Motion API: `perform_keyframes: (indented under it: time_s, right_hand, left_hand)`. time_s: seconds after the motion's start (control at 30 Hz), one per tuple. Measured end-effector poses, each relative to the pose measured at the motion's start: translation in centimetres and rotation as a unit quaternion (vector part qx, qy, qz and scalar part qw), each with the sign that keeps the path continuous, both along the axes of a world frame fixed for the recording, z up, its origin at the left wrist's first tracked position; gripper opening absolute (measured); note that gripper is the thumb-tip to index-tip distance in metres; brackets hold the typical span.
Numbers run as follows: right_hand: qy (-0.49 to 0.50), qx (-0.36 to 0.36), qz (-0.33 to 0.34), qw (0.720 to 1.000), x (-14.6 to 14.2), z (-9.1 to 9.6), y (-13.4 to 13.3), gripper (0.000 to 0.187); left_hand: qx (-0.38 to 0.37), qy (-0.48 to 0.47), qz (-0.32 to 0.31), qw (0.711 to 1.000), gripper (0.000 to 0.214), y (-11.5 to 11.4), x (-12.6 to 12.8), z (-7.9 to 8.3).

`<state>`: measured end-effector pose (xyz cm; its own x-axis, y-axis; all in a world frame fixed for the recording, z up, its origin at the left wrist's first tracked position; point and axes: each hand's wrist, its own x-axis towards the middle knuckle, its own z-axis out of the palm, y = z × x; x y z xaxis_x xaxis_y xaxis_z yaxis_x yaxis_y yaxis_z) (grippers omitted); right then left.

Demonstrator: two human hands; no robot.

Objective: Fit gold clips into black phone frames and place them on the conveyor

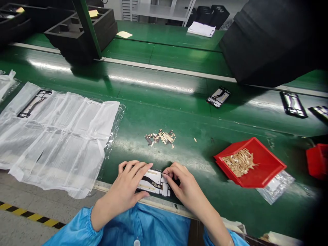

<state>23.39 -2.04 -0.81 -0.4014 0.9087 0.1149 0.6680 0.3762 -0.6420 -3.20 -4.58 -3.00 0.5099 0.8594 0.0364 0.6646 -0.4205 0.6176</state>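
Note:
A phone frame [153,182] lies at the near edge of the green belt [159,102]. My left hand [128,186] rests over its left end, fingers curled round it and holding it down. My right hand [180,181] is at its right end, fingers pinched on a thin small part that I cannot make out, pressed against the frame. A loose pile of small gold-coloured strips [161,137] lies on the belt just beyond my hands. A red tray [266,165] with more such strips stands to the right.
White plastic bags [56,136] lie spread at left, one holding a dark frame [33,103]. More phone frames [218,97] [292,104] lie farther up the belt at right. Black foam trays [82,29] stand behind. A second red bin [317,160] is at the right edge.

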Motion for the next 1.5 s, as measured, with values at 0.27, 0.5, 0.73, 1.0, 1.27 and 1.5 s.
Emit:
perform_keyframes:
  time_s: [0.27, 0.5, 0.73, 1.0, 1.27, 1.5]
  right_hand:
    - [-0.002, 0.129, 0.012, 0.992, 0.0, -2.1, -0.7, 0.009]
    - [0.073, -0.088, -0.086, 0.990, -0.7, -0.5, -2.7, 0.025]
    - [0.236, -0.278, -0.158, 0.918, -1.3, 1.3, -3.3, 0.048]
    - [0.328, -0.340, -0.148, 0.869, -1.3, 1.0, -3.2, 0.040]
    - [0.203, -0.099, -0.069, 0.972, 0.2, 0.5, -2.4, 0.024]
    - [0.124, 0.146, 0.022, 0.981, 0.0, 1.5, -1.0, 0.022]
  left_hand:
    - [0.024, -0.024, -0.025, 0.999, 0.100, 0.7, -0.1, 0.0]
    - [0.143, -0.099, -0.050, 0.984, 0.062, 1.2, -0.7, 0.9]
    - [0.157, -0.095, -0.035, 0.982, 0.070, 0.2, -0.4, 2.4]
    - [0.100, -0.072, -0.019, 0.992, 0.103, 0.2, 0.3, 3.5]
    - [0.081, -0.043, -0.035, 0.995, 0.114, 0.4, 0.2, 3.9]
    - [0.097, -0.071, -0.018, 0.993, 0.106, 0.2, 0.3, 4.1]
